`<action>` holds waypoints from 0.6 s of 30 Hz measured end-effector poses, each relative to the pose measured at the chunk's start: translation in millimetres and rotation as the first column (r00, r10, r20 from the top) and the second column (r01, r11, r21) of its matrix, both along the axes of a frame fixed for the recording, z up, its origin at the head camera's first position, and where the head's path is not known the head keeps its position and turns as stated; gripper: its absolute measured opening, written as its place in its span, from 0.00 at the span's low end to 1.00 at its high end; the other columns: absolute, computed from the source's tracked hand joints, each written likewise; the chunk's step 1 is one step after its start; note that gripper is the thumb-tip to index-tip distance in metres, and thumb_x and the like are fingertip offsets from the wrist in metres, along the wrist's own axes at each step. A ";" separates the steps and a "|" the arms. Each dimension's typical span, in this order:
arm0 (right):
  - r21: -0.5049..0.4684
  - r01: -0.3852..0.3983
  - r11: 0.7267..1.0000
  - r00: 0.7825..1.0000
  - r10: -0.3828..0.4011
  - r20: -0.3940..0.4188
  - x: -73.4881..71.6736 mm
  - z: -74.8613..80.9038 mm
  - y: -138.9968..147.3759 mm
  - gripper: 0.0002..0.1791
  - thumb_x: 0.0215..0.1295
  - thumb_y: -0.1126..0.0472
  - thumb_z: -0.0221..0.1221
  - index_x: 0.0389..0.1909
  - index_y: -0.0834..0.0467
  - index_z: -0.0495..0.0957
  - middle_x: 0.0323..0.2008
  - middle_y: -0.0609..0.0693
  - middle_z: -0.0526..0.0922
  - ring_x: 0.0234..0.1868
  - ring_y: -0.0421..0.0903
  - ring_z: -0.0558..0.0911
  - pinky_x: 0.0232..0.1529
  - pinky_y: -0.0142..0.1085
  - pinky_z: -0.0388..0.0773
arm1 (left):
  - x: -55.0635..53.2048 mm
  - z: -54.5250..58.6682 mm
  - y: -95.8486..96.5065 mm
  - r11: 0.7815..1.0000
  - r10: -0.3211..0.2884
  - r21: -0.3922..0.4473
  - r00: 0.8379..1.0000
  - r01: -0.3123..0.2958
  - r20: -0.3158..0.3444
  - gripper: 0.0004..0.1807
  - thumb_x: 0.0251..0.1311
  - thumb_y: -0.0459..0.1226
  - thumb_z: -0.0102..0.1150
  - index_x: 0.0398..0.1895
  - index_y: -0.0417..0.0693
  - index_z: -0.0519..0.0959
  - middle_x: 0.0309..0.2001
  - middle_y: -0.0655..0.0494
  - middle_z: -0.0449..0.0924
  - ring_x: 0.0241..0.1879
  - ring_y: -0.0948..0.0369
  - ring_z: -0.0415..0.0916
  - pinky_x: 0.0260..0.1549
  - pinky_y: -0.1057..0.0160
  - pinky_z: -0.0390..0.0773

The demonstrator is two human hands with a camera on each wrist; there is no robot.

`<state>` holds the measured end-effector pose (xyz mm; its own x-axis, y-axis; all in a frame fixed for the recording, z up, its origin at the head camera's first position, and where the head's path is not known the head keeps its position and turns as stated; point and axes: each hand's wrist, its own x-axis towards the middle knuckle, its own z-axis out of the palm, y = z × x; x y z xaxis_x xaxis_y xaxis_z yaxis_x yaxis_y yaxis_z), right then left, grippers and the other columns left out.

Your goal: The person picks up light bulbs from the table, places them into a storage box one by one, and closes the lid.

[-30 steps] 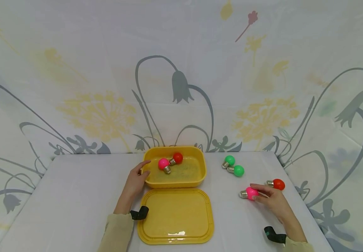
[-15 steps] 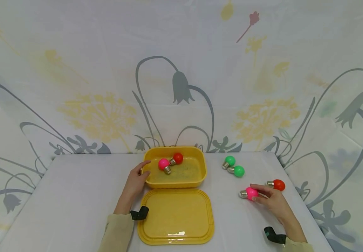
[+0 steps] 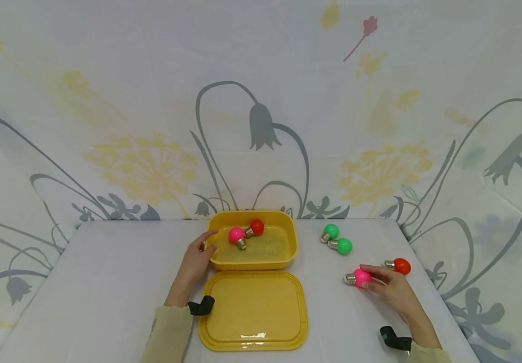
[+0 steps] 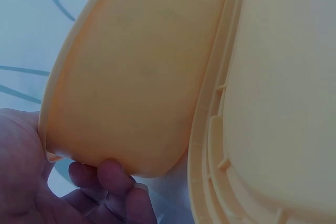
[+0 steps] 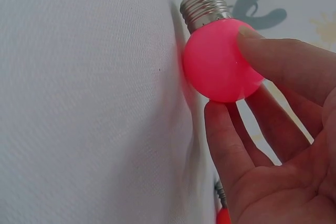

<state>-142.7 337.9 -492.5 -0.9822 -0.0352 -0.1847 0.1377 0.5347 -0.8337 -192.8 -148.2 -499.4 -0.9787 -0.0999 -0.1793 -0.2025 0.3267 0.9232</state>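
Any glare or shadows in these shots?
Head view: a small white glint near the front edge of the yellow lid; right wrist view: soft grey shadow on the white cloth near the pink bulb; left wrist view: dim, bluish, the yellow box without bright glare.

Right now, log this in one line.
right fingers: gripping pink bulb; left fingers: holding yellow bin; in bin: another pink bulb, red bulb; outside: two green bulbs, second red bulb
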 end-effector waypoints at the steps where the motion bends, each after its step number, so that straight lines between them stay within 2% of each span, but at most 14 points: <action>1: -0.001 -0.001 1.000 1.000 0.001 -0.002 0.2 0.0 -0.2 0.27 0.64 0.63 0.66 0.63 0.65 0.75 0.61 0.64 0.76 0.63 0.64 0.72 0.48 0.26 0.78 | 0.0 0.0 0.1 1.000 0.000 0.001 1.000 0.000 0.001 0.24 0.72 0.35 0.50 0.70 0.53 0.70 0.74 0.41 0.58 0.73 0.44 0.53 0.68 0.44 0.58; 9: -0.001 -0.009 1.000 1.000 0.009 -0.025 -0.7 -1.3 -0.8 0.26 0.63 0.62 0.66 0.62 0.65 0.77 0.60 0.64 0.77 0.61 0.63 0.74 0.47 0.26 0.77 | -0.9 0.0 0.6 1.000 0.003 -0.007 1.000 -0.003 0.011 0.24 0.72 0.35 0.50 0.70 0.54 0.70 0.74 0.41 0.58 0.72 0.44 0.54 0.68 0.44 0.59; 18: -0.048 -0.006 0.999 0.999 0.004 -0.037 -0.6 -1.4 -5.5 0.27 0.62 0.61 0.68 0.61 0.66 0.77 0.59 0.64 0.78 0.61 0.63 0.74 0.47 0.25 0.77 | 0.0 1.3 0.9 1.000 0.001 -0.005 1.000 -0.001 0.009 0.24 0.72 0.35 0.50 0.70 0.53 0.70 0.74 0.41 0.58 0.74 0.43 0.52 0.69 0.44 0.57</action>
<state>-143.2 332.4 -494.0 -0.9881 -0.0479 -0.1461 0.1036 0.4948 -0.8628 -192.8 -147.3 -498.1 -0.9770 -0.1016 -0.1873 -0.2108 0.3313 0.9197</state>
